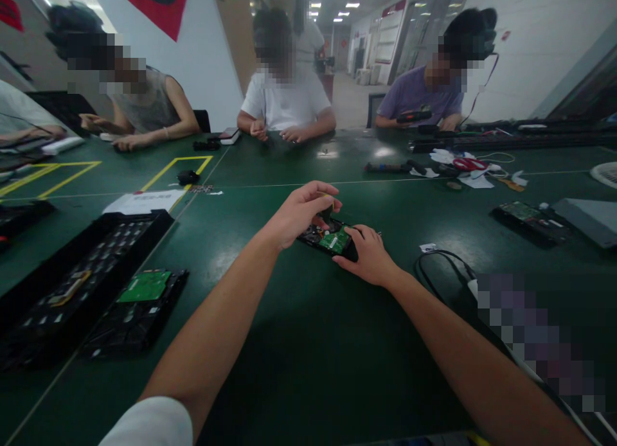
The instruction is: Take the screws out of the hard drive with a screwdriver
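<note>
A hard drive point(333, 241) with a black body and a green circuit board lies on the green table ahead of me. My right hand point(369, 254) grips its right end, thumb at the near edge and fingers over the top. Above its left part is my left hand point(308, 213), fingers bent inward around a small dark thing with a hint of yellow. That thing is mostly hidden by the fingers, and I cannot tell its kind.
Left of me stand a long black tray point(101, 266) and another drive point(144, 286) with a green board. A drive-like unit point(527, 222), a grey box point(590, 218), a black cable point(446, 254) and scattered scraps point(475, 169) lie to the right. Several people sit across the table.
</note>
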{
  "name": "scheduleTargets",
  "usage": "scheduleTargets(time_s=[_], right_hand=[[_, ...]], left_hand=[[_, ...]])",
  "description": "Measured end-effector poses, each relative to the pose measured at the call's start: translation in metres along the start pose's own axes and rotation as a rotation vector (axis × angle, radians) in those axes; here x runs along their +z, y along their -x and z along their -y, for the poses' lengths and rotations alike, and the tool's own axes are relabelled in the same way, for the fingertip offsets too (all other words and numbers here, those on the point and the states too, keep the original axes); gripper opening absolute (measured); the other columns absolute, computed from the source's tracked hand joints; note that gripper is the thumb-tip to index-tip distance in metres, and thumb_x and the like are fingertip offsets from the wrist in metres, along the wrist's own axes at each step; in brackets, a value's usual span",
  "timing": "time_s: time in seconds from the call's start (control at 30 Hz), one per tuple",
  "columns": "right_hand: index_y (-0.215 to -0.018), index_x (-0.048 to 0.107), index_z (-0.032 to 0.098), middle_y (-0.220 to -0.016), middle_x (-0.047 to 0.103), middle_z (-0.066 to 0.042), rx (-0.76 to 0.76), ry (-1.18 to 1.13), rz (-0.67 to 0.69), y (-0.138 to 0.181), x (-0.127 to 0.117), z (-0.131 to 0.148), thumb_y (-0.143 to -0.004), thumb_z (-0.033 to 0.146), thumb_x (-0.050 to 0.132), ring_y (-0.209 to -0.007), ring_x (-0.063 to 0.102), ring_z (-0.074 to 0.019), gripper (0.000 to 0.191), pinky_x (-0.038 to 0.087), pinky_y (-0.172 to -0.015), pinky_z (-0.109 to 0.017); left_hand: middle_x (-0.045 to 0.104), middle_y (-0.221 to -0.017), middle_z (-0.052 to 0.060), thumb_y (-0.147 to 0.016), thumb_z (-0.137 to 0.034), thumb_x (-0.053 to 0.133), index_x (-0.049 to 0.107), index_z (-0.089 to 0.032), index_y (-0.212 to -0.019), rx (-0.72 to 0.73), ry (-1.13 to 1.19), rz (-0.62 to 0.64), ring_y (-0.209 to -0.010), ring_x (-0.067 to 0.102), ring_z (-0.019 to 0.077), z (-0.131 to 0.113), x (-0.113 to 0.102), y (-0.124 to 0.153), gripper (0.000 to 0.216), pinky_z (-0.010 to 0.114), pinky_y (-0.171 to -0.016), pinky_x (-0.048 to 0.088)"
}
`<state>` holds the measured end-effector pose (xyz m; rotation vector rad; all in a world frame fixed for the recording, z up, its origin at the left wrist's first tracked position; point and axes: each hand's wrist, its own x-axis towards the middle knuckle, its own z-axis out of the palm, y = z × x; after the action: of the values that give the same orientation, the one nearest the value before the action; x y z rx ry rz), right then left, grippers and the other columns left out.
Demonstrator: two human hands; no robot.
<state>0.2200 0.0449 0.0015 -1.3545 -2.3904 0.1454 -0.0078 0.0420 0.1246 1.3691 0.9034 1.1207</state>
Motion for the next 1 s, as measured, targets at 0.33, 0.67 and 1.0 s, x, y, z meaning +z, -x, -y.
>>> scheduleTargets(time_s=[0.33,0.67,1.0], right_hand=[[-0.152,0.049,0.021,-0.15,0.049,-0.021,0.007,-0.004,0.007,0.0002,-0.0001,-0.0001,-0.091,0.072,0.062,-0.141,0.045,-0.042,0.081,0.038,-0.115,-0.062],[-0.153,0.048,0.023,-0.15,0.05,-0.021,-0.01,-0.018,-0.003,0.0008,0.0013,-0.0023,-0.091,0.073,0.061,-0.14,0.045,-0.0428,0.081,0.037,-0.114,-0.063],[-0.152,0.049,0.021,-0.149,0.05,-0.021,-0.011,-0.003,-0.006,0.0,0.0014,-0.0013,-0.091,0.07,0.062,-0.14,0.046,-0.042,0.08,0.039,-0.114,-0.061]], left_hand=[[0.068,-0.101,0.009,-0.09,-0.025,0.063,0.076,-0.017,-0.099,0.033,-0.004,-0.04,-0.096,0.064,0.0187,-0.0011,-0.0027,-0.0006,0.018,0.022,-0.062,0.054],[0.067,-0.101,0.008,-0.095,-0.031,0.063,0.073,-0.017,-0.1,0.04,0.108,0.01,-0.098,0.064,0.019,0.0028,0.0001,-0.0013,0.018,0.031,-0.076,0.061],[0.071,-0.103,0.007,-0.089,-0.044,0.074,0.077,-0.017,-0.097,0.106,-0.165,-0.019,-0.087,0.062,0.015,0.0043,-0.0036,-0.0018,0.029,0.023,-0.066,0.052]])
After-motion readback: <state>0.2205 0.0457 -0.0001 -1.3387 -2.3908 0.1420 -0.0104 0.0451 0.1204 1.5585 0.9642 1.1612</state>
